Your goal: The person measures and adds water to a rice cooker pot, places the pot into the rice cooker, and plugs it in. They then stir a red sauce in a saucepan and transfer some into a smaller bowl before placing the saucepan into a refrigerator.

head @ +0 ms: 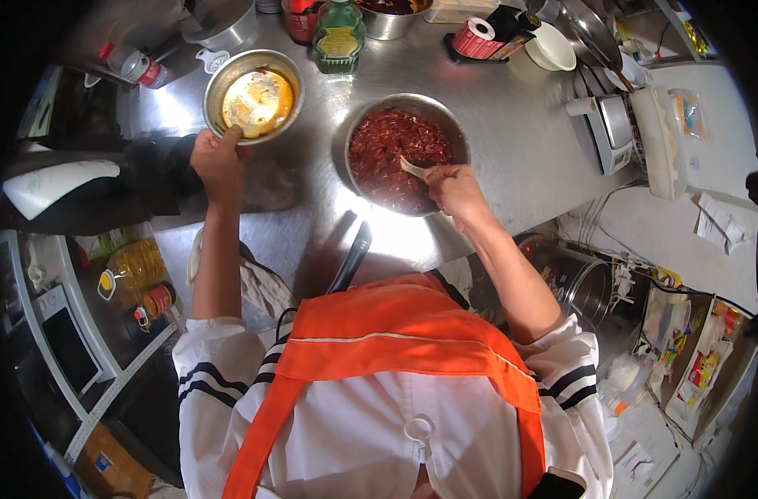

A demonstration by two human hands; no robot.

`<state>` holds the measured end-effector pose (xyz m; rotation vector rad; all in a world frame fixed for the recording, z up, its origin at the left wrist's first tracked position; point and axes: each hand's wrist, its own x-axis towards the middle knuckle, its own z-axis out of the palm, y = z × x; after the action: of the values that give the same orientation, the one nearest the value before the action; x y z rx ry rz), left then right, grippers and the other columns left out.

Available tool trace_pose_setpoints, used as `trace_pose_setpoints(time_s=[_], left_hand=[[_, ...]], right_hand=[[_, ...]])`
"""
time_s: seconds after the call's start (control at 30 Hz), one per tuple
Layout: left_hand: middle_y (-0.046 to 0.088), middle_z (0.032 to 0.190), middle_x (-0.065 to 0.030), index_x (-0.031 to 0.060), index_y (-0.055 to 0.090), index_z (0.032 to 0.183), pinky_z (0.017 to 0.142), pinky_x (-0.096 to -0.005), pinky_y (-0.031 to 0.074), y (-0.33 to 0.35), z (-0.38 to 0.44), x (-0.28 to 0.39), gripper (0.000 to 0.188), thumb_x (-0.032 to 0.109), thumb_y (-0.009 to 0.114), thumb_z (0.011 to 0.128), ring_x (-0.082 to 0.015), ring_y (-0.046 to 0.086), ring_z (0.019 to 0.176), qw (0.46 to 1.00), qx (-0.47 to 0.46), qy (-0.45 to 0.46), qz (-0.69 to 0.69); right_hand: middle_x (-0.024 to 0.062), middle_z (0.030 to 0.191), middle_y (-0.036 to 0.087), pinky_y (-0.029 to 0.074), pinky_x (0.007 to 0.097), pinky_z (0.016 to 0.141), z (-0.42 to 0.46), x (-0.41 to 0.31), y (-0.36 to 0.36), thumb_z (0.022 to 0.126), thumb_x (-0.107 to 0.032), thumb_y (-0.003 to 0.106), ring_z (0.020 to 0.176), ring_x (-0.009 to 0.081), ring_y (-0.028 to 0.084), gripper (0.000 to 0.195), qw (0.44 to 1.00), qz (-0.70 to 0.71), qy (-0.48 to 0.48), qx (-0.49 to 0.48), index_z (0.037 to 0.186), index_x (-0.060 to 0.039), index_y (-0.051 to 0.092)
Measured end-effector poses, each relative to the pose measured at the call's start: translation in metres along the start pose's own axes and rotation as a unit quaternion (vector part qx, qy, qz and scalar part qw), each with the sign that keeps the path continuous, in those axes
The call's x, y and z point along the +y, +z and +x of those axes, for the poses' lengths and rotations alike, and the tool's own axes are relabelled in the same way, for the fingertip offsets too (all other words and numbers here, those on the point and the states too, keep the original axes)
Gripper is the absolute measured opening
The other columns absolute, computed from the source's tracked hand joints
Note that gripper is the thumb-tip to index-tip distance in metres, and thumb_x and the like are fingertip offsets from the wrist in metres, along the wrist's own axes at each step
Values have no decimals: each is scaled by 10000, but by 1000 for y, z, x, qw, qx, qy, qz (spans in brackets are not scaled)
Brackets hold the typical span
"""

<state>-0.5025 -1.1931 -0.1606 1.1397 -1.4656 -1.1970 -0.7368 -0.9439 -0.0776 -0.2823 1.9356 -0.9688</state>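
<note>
My left hand (220, 159) grips the near rim of a small metal bowl (210, 103), its thumb over the edge. Yellow-orange liquid (257, 106) lies in that bowl. Right of it on the steel counter stands a metal pot or basin (460, 134) filled with a dark red, chunky mixture (397, 134) that looks like chili. My right hand (457, 190), at the right side of this pot, is closed around a pale utensil (411, 166), whose end touches the mixture. The shape of the utensil's far end is partly hidden.
Along the back of the steel counter (510, 137) stand a green-tinted bottle (339, 37), another metal bowl (388, 25) and a roll holder (478, 40). A white bowl (551, 47) and a scale (616, 131) are at the right. A black handle (352, 256) points toward my apron.
</note>
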Motion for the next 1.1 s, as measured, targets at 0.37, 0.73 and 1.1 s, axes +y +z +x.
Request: trace_pose_setpoints(time_s=[0.37, 0.73, 1.1], left_hand=[[609, 661, -55, 42, 502, 745, 411, -224, 439, 29, -67, 100, 180, 31, 664, 822, -100, 560, 472, 997, -77, 9, -9], [570, 634, -46, 63, 459, 739, 384, -232, 433, 38, -84, 104, 219, 53, 665, 812, -116, 546, 455, 972, -149, -167, -69], [604, 647, -61, 53, 489, 771, 390, -234, 449, 0, -64, 78, 184, 28, 661, 831, -118, 548, 439, 984, -79, -127, -99]], right_hand=[[-23, 617, 507, 289, 224, 466, -70, -7, -46, 916, -144, 561, 533, 59, 410, 223, 990, 64, -121, 23, 979, 39, 672], [132, 638, 623, 448, 359, 436, -65, -3, -11, 834, -70, 631, 511, 276, 604, 106, 705, -378, -525, 292, 937, -70, 652], [208, 703, 636, 488, 423, 680, 20, 11, -5, 850, -121, 599, 722, 322, 659, 122, 909, -353, -209, 72, 829, -49, 695]])
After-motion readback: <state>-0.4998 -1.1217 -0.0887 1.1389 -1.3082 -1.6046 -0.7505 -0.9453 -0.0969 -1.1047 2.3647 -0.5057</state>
